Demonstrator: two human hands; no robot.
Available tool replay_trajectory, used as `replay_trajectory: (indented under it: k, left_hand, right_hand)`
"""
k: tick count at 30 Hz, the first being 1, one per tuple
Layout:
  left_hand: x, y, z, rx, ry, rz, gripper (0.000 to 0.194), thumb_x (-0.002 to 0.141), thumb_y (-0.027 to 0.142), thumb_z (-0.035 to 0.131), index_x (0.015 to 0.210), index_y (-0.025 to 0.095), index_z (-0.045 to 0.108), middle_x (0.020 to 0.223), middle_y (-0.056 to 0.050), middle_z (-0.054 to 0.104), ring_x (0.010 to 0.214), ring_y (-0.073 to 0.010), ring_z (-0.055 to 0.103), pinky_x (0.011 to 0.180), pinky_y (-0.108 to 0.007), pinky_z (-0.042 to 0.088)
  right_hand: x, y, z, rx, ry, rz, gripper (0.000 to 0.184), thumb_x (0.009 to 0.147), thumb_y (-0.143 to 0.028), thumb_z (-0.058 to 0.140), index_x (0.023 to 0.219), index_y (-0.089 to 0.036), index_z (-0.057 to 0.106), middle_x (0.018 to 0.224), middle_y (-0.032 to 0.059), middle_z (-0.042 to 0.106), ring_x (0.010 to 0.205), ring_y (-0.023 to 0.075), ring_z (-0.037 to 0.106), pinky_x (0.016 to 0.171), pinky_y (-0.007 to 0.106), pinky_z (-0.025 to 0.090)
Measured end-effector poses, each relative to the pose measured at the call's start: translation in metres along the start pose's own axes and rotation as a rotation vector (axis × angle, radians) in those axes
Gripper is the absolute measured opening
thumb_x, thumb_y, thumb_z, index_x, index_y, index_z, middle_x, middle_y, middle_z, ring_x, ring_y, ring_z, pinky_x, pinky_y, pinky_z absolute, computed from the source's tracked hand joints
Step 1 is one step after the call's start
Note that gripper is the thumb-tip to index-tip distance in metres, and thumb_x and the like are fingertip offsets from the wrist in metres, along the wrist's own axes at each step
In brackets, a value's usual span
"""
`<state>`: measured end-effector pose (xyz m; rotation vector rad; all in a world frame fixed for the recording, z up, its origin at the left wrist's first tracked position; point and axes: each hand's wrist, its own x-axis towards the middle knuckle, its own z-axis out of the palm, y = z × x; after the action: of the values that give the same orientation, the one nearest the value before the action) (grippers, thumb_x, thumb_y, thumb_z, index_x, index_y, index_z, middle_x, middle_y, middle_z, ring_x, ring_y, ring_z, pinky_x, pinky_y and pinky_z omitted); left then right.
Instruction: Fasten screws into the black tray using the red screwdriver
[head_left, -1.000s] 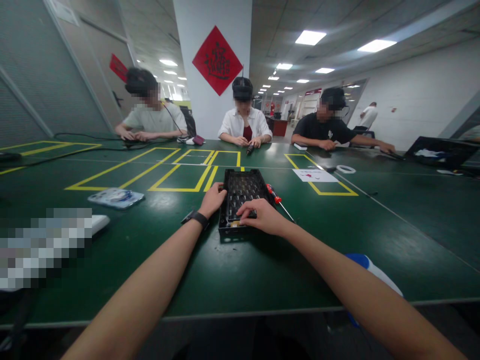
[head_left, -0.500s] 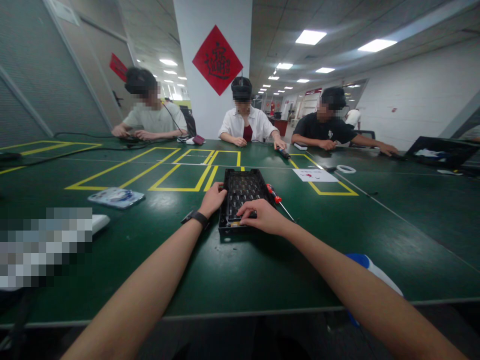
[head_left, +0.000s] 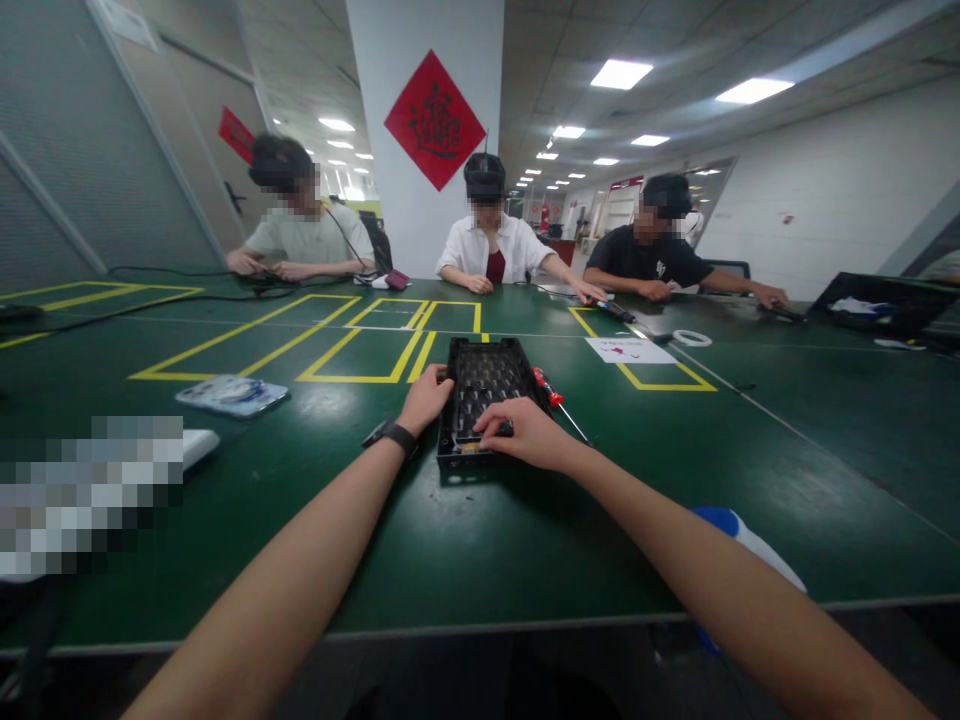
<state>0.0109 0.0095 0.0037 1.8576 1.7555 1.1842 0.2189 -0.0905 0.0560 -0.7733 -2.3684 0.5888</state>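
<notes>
A black rectangular plastic tray [head_left: 474, 463] lies on the table in front of me, its inside dotted with rows of small upright pieces. My left hand [head_left: 425, 402] grips its left side, thumb over the rim and fingers against the outer wall. Over the near right part of the tray, my right hand [head_left: 519, 428] is bent down with thumb and fingertips pinched together. What they hold, if anything, is hidden. Beside the tray's right wall rests a screwdriver [head_left: 551, 392] with a red handle, its shaft pointing toward me.
The green table [head_left: 360, 590] bears yellow tape outlines. A patterned phone-like slab [head_left: 232, 396] lies left, a printed paper sheet [head_left: 628, 350] right, and a blue-and-white object [head_left: 739, 535] under my right forearm. Three people sit opposite; one reaches toward a dark handheld tool [head_left: 616, 311].
My hands and the tray have stayed in place. Across the table, the middle person's hand has moved to the right with the dark tool.
</notes>
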Motion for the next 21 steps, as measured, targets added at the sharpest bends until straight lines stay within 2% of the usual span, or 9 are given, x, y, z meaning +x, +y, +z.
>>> replay_trajectory:
  k: [21]
  left_hand:
    - [-0.0029, 0.0038, -0.0027, -0.014, -0.002, -0.005, 0.04, 0.074, 0.022, 0.046, 0.112, 0.014, 0.052, 0.107, -0.009, 0.063, 0.096, -0.0196, 0.058, 0.085, -0.031, 0.044]
  right_hand:
    - [-0.0003, -0.001, 0.0002, 0.059, -0.016, 0.061, 0.018, 0.071, -0.022, 0.066, 0.087, -0.016, 0.065, 0.075, 0.002, 0.07, 0.074, 0.0136, 0.064, 0.08, 0.028, 0.044]
